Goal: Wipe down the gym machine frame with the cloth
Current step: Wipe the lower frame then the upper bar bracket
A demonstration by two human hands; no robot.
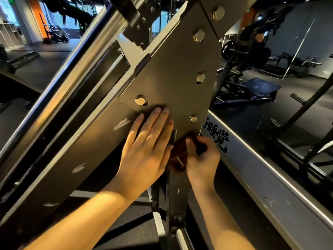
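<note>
A grey steel gusset plate (pixel 173 73) with several silver bolts joins the slanted beams of the gym machine frame and fills the middle of the head view. My left hand (pixel 146 147) lies flat on the plate's lower edge, fingers straight, fingertips just below a bolt (pixel 141 100). Right beside it, my right hand (pixel 201 157) grips a bunched reddish-brown cloth (pixel 178 156) and holds it against the plate's bottom corner, under another bolt (pixel 193 118). Most of the cloth is hidden between the two hands.
A silver beam (pixel 270 181) with black printed characters runs down to the right. A wide slanted beam (pixel 59 159) drops to the lower left. Other weight machines (pixel 245 56) and a dark padded platform (pixel 259 87) stand on the black floor behind.
</note>
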